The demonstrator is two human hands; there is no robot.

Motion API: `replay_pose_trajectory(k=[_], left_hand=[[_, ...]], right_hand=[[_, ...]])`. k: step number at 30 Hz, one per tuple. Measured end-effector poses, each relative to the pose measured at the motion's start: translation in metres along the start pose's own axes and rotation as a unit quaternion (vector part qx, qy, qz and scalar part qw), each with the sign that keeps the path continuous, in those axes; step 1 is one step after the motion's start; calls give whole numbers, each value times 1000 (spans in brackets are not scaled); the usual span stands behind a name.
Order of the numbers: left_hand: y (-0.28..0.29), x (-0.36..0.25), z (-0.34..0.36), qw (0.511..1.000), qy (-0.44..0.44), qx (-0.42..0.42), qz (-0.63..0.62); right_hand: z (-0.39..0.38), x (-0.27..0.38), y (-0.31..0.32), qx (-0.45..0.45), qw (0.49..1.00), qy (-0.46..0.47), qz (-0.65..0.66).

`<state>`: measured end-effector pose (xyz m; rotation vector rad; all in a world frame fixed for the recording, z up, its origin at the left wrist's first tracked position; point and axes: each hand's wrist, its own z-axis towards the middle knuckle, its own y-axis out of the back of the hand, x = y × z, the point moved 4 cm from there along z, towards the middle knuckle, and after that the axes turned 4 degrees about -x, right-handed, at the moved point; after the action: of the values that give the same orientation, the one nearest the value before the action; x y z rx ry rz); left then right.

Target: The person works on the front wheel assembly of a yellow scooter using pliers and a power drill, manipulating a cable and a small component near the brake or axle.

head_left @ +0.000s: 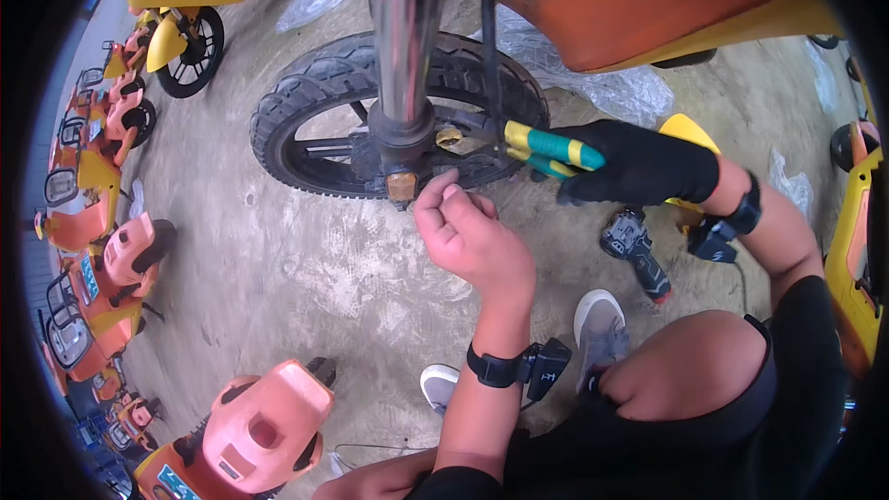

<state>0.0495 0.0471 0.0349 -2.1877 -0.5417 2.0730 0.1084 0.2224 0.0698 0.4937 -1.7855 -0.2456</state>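
My bare left hand (477, 236) is raised just below the foot of the metal fork leg (405, 46), beside an orange reflector (401, 187). Its fingers are curled in and pressed together; whether anything small sits in them is hidden. In a black glove, my right hand (639, 165) grips pliers with green and yellow handles (560, 148). The pliers point left toward a black cable (492, 56) and the hub area of the black-tyred wheel (310, 83). Their jaws cannot be made out.
A cordless power tool (634, 250) lies on the concrete floor near my shoes. Yellow mudguard (690, 134) lies behind my right hand. Clear plastic wrap (620, 93) is crumpled beyond the wheel. Orange and yellow scooters (111, 287) line the left; another orange body (269, 426) stands near left.
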Motion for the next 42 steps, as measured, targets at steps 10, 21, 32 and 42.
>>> replay_pose_trajectory(k=[10, 21, 32, 42], left_hand=[[5, 6, 7, 996, -22, 31, 84], [11, 28, 10, 983, -35, 68, 165], [14, 30, 17, 984, -70, 59, 154], [8, 20, 11, 984, -58, 64, 156]], right_hand=[[12, -32, -23, -53, 989, 102, 89], [29, -41, -7, 17, 990, 138, 11], [8, 49, 23, 105, 993, -34, -36], [20, -22, -13, 13, 994, 42, 100]])
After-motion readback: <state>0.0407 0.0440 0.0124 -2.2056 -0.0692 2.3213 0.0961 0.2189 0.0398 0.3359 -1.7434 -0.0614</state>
